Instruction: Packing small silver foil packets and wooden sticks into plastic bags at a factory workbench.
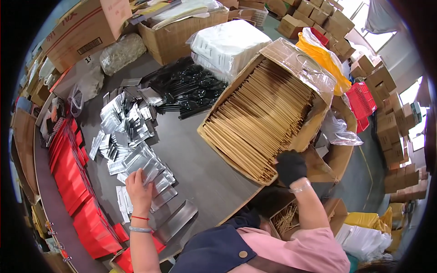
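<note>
My left hand point(139, 191) is bare and closed, its fingertips pinching a flat silver packet point(149, 174) at the near edge of a loose pile of silver packets point(125, 120). My right hand point(292, 169), in a black glove, is curled at the near right corner of a cardboard box full of wooden chopsticks point(259, 116). Its fingertips rest by the chopsticks' ends, and the glove hides what they grip, if anything. Just right of my left forearm lies a long silver sleeve point(178, 221).
Red pouches point(75, 191) line the table's left side. Black plastic spoons point(189, 86) lie at the back, beside a wrapped white stack point(227, 45). Below my right arm, an open carton point(284, 220) holds loose sticks. Cartons point(86, 34) and a red basket point(360, 101) stand around the table.
</note>
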`<control>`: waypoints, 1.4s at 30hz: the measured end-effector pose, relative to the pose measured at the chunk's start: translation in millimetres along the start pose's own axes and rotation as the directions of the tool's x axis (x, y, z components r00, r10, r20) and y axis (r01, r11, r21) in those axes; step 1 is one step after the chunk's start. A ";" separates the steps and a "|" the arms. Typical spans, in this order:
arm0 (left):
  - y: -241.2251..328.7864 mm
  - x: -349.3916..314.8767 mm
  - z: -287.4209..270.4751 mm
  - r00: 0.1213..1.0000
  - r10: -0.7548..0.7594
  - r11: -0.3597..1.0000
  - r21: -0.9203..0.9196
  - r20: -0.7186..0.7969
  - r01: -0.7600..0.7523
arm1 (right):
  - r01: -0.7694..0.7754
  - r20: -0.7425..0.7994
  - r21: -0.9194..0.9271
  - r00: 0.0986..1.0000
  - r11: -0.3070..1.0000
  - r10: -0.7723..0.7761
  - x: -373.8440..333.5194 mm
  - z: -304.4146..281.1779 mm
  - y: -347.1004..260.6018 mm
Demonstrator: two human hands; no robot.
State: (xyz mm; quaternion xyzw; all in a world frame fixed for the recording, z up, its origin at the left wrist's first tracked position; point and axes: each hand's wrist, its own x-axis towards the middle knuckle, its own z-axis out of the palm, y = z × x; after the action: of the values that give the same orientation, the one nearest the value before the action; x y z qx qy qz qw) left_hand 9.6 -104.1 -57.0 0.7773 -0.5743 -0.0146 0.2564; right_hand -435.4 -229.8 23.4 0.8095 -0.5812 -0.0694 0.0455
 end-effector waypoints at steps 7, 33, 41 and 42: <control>8.5 6.4 -8.7 0.999 -0.027 0.999 0.023 -0.026 0.028 | -0.362 -0.176 0.659 0.778 0.659 0.603 -182.4 81.4 79.0; 50.3 -142.2 -77.7 0.976 -0.107 0.994 -0.008 0.188 0.111 | -0.003 -0.109 0.438 0.992 0.899 0.057 47.9 64.9 -52.7; 37.6 -158.8 -84.9 0.984 -0.166 0.986 -0.007 0.068 0.167 | -0.060 -0.025 0.355 0.997 0.933 0.073 56.2 49.1 -54.4; 35.6 -160.9 -85.6 0.980 -0.188 0.982 -0.021 0.068 0.190 | -0.090 0.022 0.334 0.996 0.938 0.088 58.0 48.3 -54.7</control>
State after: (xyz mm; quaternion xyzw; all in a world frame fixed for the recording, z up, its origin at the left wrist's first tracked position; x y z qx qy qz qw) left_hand -49.4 66.0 -11.6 0.8239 -0.5057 -0.0722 0.2455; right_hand -374.0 -266.9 -36.1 0.7782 -0.6206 0.0296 -0.0913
